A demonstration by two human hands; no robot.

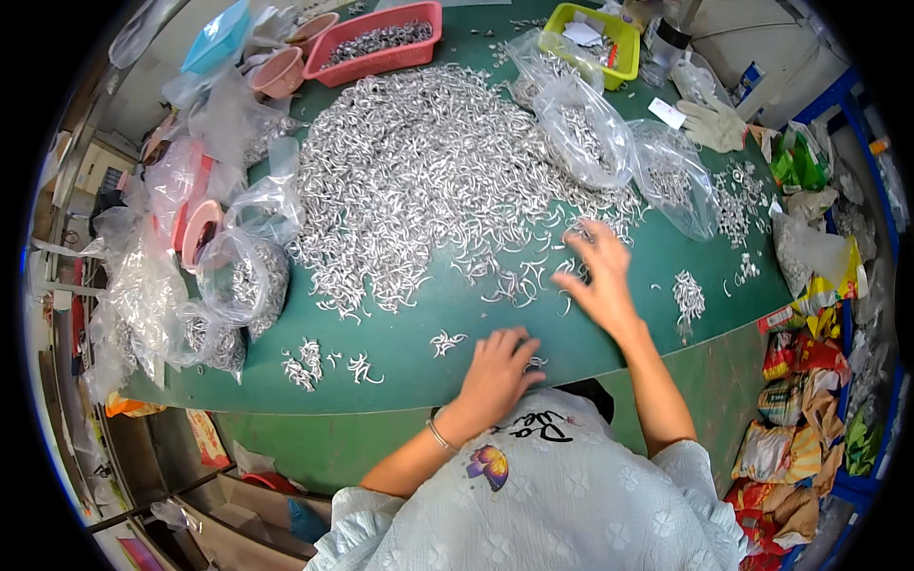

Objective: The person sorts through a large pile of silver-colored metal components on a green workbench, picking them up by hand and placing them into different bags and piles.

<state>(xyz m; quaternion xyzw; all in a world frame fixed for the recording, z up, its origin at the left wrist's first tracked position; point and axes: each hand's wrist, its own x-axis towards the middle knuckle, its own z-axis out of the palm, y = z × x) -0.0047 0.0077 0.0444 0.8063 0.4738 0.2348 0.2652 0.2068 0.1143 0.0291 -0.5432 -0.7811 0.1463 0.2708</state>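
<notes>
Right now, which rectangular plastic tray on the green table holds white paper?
The lime-yellow tray, farther right; the pink tray shows silvery metal pieces instead.

Under the left hand (495, 376), its fingers softened by blur, small metal pieces (536, 362) are partly covered, and whether any sit against its fingertips cannot be told; the right hand (602, 276), blurred too, hides part of the tabletop (590, 352) beneath its palm. Beyond both hands, pieces deep in the heap (409, 181) are too small to tell apart, while left of the left hand folded clear bags (143, 285) veil their contents. Nearer than either hand, the pale shirt (543, 504) is cut off by the lower edge.
</notes>
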